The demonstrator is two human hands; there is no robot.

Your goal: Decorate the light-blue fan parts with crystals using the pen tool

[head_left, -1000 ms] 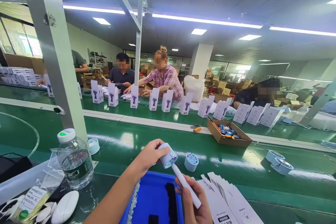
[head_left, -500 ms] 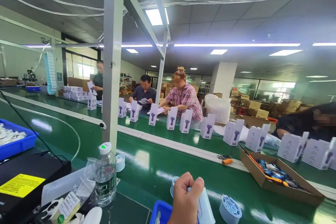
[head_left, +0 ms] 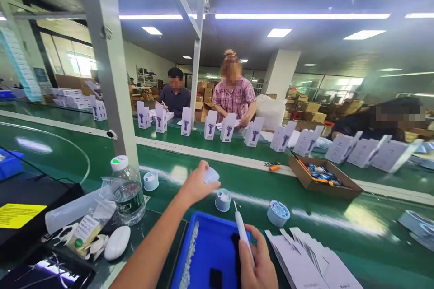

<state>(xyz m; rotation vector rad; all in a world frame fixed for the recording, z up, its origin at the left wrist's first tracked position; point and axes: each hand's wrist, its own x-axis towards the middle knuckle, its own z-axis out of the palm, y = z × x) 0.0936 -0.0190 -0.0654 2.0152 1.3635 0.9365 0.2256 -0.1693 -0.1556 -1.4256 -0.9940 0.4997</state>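
Observation:
My left hand [head_left: 195, 185] stretches over the green conveyor belt, its fingers closed on a pale blue plastic piece [head_left: 212, 175]. Just beyond and below it stands a light blue round part [head_left: 223, 200] with white bits inside. My right hand [head_left: 257, 259] grips a white pen-shaped tool [head_left: 242, 230] whose thin tip points up and away. Under that hand is a blue plastic tray [head_left: 203, 253] with small clear pieces along its left side and dark items at the right and bottom. A second round light blue part [head_left: 278, 213] sits to the right.
White printed boxes [head_left: 228, 127] stand in a row along the far belt. A cardboard tray [head_left: 322, 183] of tools and blue items lies at right, flat white cartons [head_left: 312, 262] nearer. On the left are a water bottle [head_left: 127, 192] and a metal post [head_left: 108, 63]. Several people work opposite.
The view has tipped downward. Earlier one fist with a pale blue piece showed low in the middle; now my left hand reaches forward and my right hand shows with the white tool.

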